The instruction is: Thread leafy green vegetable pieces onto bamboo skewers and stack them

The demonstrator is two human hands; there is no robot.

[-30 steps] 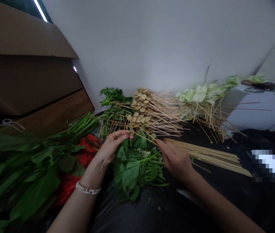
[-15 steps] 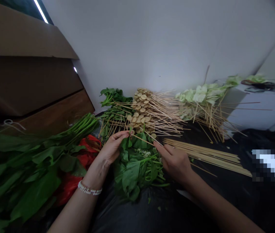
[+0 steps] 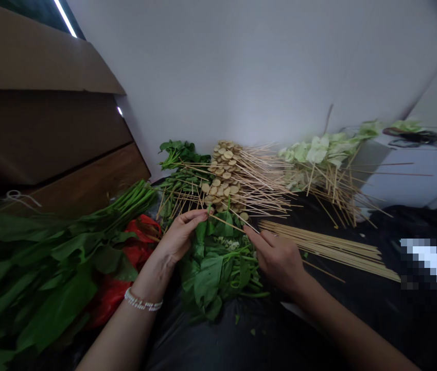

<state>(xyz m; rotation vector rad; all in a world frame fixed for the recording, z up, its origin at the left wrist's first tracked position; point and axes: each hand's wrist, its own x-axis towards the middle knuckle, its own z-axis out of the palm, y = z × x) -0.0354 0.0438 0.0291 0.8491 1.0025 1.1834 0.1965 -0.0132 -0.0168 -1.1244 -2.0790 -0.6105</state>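
Note:
My left hand [image 3: 179, 234], fingers closed in a pinch, grips a leafy green [image 3: 200, 234] whose leaf hangs below the fingertips. My right hand [image 3: 280, 260] is shut on a thin bamboo skewer [image 3: 226, 222]. The skewer slants up and left, its far end at the left fingertips; whether the tip has pierced the stem is too small to tell. Beneath both hands lies a heap of leafy greens [image 3: 210, 281] on black plastic [image 3: 203, 345]. Just beyond them are stacked skewers of pale round slices [image 3: 224, 190].
Loose bamboo skewers [image 3: 334, 247] lie at right. Skewered pale green leaves [image 3: 318, 149] are piled behind them, by the white wall [image 3: 252, 77]. Skewered greens [image 3: 181, 180] sit back left. Large leafy bunches [image 3: 48, 268], a red plastic bag [image 3: 112, 299] and a cardboard box [image 3: 40, 129] occupy the left.
My left hand and the leafy green have shifted very slightly to the right. The right hand and its skewer look almost still.

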